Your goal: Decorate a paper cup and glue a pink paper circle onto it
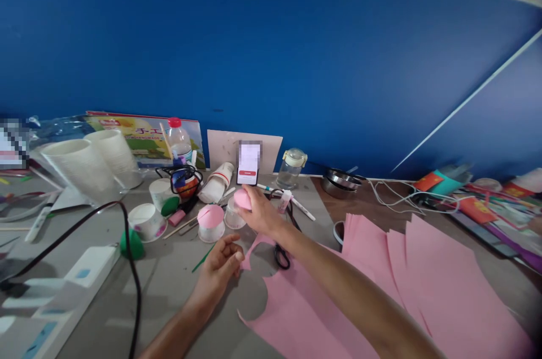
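A small pink paper cone (243, 199) is held in the fingers of my right hand (259, 211), over an upturned white paper cup (234, 217). Just left of it, a second pink cone (210, 215) rests on another upturned cup (211, 232). My left hand (222, 260) is over the grey table in front of these cups, fingers curled; whether it grips anything is hard to make out. A scrap of pink paper (250, 254) lies beside its fingertips. Black-handled scissors (282, 257) lie under my right forearm, near pink sheets with curved cut-outs (296, 308).
A phone (248, 167) stands against a card at the back, with a glass jar (291, 168) to its right. Stacked paper cups (80, 167), a bottle (178, 141) and a white power strip (71, 297) are on the left. Metal bowls (341, 183) and cables sit at the right.
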A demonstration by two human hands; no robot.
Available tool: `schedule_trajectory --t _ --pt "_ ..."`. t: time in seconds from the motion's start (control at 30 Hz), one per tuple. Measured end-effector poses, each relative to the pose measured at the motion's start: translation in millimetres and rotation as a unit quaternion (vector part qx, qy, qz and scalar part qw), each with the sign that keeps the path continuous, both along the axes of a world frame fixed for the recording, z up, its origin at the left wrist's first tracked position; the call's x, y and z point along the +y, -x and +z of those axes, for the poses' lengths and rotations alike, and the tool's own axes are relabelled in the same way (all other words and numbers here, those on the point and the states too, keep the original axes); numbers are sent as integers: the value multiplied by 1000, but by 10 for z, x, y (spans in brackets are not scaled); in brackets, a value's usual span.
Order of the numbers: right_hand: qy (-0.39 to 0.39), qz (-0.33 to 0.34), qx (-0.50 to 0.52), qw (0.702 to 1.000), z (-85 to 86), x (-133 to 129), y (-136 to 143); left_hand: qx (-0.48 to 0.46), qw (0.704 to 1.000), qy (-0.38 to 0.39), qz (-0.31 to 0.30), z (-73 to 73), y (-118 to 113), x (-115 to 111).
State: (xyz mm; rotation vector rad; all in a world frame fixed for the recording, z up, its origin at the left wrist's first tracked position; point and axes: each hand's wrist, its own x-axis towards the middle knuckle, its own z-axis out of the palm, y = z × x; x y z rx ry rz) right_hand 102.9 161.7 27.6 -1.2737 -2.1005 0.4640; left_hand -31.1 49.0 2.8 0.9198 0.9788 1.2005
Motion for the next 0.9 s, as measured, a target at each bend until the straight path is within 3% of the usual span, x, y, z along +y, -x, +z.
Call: schedule_trajectory --t 0.27,0.63,0.73,0.9 --pt "17 66 -84 994 94 72 69 3 1000 20 -10 51 -9 -20" --pt "71 108 -93 987 73 93 25 4 1000 18 -13 23 2 -12" --pt "76 93 -54 991 173 41 -49 8 1000 8 20 -4 14 -1" --pt "131 94 27 987 508 -253 -333 20 994 -19 108 -62 30 30"
